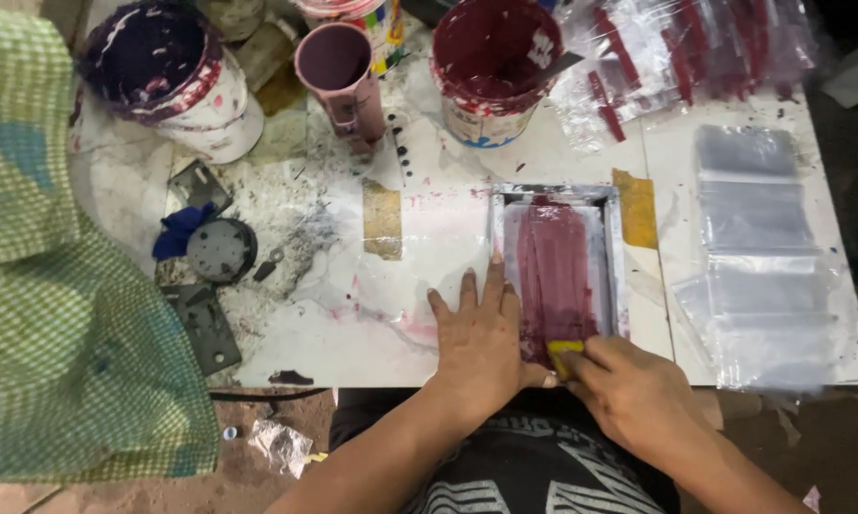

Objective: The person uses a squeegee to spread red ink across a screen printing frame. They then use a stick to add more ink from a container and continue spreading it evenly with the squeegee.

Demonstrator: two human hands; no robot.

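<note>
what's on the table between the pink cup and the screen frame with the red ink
In the head view, a strip of tan tape lies on the paint-stained tabletop between pink cup and screen frame.

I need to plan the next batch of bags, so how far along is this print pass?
Done: dark red ink already covers the small framed screen. In hand: the right hand holds a yellow squeegee at the screen's near end, while the left hand lies flat beside the frame. Left: clear unprinted bags wait stacked to the right.
</note>
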